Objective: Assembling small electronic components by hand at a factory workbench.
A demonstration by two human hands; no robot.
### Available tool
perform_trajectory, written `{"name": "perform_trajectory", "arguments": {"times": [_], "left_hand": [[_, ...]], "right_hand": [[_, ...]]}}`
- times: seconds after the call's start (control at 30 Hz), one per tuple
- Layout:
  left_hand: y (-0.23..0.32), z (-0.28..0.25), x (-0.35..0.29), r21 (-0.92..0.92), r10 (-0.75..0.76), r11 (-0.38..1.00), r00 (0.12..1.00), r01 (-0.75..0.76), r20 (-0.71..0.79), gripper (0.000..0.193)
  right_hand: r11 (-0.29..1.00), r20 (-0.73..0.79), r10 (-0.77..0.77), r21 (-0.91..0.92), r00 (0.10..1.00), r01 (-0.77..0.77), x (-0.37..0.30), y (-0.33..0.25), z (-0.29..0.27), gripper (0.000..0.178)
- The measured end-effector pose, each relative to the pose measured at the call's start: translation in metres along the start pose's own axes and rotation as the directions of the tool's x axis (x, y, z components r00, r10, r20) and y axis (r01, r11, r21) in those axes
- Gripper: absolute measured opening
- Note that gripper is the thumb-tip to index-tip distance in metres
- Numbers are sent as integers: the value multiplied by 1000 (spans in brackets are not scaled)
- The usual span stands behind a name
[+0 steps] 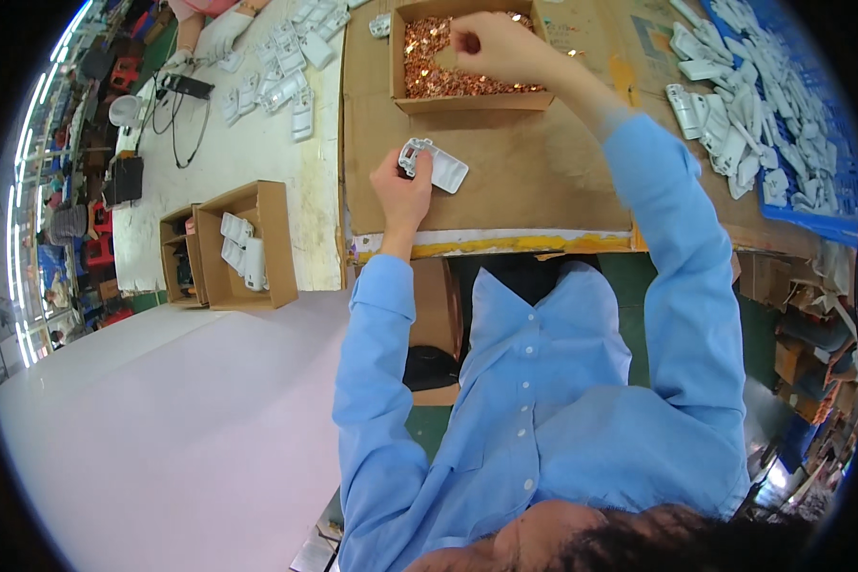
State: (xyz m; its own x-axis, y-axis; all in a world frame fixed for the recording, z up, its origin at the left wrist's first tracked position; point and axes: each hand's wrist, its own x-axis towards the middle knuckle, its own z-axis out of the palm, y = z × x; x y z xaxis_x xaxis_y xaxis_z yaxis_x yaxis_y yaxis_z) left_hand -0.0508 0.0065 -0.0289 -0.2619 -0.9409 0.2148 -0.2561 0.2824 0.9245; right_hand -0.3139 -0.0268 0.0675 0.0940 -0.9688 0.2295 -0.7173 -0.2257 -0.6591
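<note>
Between the fingers and thumb of my left hand (400, 195) is a white plastic housing (448, 173), held just above the cardboard-covered table. Its end with cut-out openings lies by my thumb, and its plain end points right. My right hand (498, 48) is over a shallow cardboard box (472, 103) of small copper-coloured metal pieces (427, 59). The fingers of this hand are curled together; whatever may be in them is hidden.
A blue crate (834, 205) at the right is heaped with white plastic parts (734, 114). Left of the table seam lie more white housings (281, 67). A cardboard carton (275, 243) holds several white parts. At the far left, a co-worker's gloved hand (221, 36) is near a black cable (176, 143).
</note>
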Motion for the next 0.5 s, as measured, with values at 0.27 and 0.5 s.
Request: {"name": "perform_trajectory", "arguments": {"times": [0.27,0.5], "left_hand": [[2,2,-4,-270,-58,962,997,43,-48,14],[105,60,-73,-792,-177,239,827,561,533,22]], "right_hand": [[624,150,179,747,972,-230,-164,-62,-3,4],[524,91,348,807,933,-274,-283,-102,-14,6]]}}
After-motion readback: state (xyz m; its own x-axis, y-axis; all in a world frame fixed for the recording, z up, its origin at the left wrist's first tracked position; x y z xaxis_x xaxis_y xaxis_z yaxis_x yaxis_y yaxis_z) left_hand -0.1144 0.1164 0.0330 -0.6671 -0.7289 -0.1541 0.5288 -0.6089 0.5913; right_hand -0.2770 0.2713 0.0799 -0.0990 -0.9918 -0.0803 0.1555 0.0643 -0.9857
